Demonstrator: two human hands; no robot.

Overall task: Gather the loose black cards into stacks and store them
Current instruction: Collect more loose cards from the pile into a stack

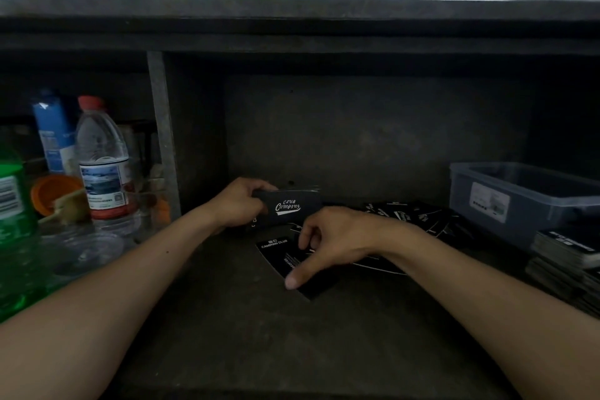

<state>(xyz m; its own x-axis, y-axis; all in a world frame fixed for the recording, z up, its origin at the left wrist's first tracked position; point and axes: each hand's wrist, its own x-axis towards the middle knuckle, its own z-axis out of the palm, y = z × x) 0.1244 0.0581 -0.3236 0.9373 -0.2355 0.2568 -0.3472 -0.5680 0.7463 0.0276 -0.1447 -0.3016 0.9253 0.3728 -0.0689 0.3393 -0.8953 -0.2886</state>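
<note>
A dark shelf (227, 328) recess is seen from above, w/ both bare forearms reaching in from the bottom corners.

The L hand (240, 203) is held left of centre, wrist straight, knuckles up. Its fingers and thumb are wrapped round one end of a held stack (293, 208) of black cards. The stack is tilted so the white "Club Camping" script faces the camera.

The R hand (334, 235) is angled in from the right, wrist bent inward, in front of and just below that stack. Its thumb is stretched toward the camera and laid on a loose card (276, 248) marked "Camping Club", which lies on the shelf. The other fingers are curled down at the card's far side, so the card is pinched btwn thumb and fingers. Whether the card is lifted off the surface can't be told.

Behind the R wrist, scattered cards (418, 216) are fanned across the shelf, overlapping. At far right a grey plastic bin (519, 204) w/ a label is set, and in front of it card stacks (565, 253) are piled.

Left of an upright divider (162, 133), a water bottle (100, 159) w/ red cap, a blue carton (53, 136), an orange cup (53, 191) and a green bottle (13, 237) are crowded together.
</note>
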